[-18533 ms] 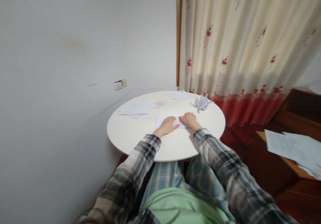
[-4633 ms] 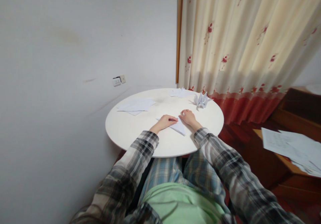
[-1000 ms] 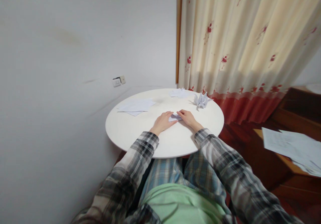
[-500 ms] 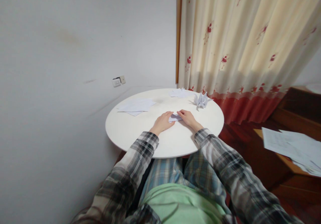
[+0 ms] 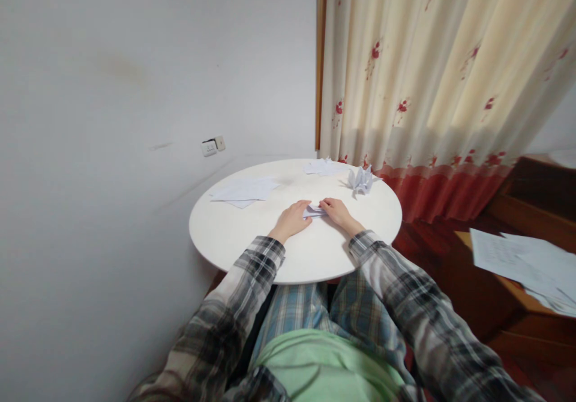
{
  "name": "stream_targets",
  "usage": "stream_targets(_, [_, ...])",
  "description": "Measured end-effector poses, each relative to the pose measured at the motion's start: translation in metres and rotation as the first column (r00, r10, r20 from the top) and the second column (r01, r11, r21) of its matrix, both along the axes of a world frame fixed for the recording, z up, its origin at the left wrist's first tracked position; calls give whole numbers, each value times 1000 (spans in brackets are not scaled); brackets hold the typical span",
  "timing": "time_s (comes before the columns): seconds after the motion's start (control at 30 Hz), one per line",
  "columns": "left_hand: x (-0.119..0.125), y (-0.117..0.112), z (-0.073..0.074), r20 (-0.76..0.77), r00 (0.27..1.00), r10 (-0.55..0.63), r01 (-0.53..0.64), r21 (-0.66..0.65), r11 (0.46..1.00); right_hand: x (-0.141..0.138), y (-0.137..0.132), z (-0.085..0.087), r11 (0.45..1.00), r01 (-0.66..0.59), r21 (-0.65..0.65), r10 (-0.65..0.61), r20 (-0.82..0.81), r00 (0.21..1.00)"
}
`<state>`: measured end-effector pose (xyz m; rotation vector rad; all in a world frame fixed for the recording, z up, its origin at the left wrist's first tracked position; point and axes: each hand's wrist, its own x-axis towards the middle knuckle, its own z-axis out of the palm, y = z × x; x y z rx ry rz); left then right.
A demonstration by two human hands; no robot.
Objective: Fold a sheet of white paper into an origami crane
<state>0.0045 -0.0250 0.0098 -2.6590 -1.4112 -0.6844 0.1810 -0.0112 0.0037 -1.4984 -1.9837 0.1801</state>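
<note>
Evidently light, the folded paper [image 5: 314, 212] should handle, I judge, as thin and springy: stiff along its creases, soft between them, hardly slippery, and easy to crumple or tear under a hard pull. I'd take hold lightly at its two ends, near the creases. It sits just below the centre of the frame, on the round white table [image 5: 252, 240], between the two hands. From my remote seat I see the left hand [image 5: 293, 219] gripping its left end, fingers over the upper edge, while the right hand [image 5: 337, 213] pinches the right end (how firmly, I can't tell). The paper looks white, small and narrow, its layers slightly parted, both ends hidden by fingers. Loose sheets [image 5: 245, 190] lie towards the upper left of the tabletop.
</note>
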Motion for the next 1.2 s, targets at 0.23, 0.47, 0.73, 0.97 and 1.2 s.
stream_targets(0.23, [-4, 6, -6, -1, 1000, -21, 21, 26, 999, 0, 1, -2, 1000, -15, -12, 15, 0, 1000])
stream_targets(0.47, [-6, 10, -8, 15, 999, 42, -42, 3, 999, -3, -3, 0, 994, -111, -14, 110, -72, 991])
stream_targets(0.73, [-6, 9, -7, 30, 997, 75, -74, -16, 997, -3, 0, -5, 982, -186, 18, 186, -155, 970])
stream_targets(0.97, [-5, 8, -4, -35, 996, 85, -86, -20, 996, -2, 2, -8, 971, -233, 48, 238, -187, 953])
stream_targets(1.2, [-6, 8, -5, -74, 993, 97, -97, 3, 995, -3, 1, -8, 969, -240, 58, 246, -194, 950])
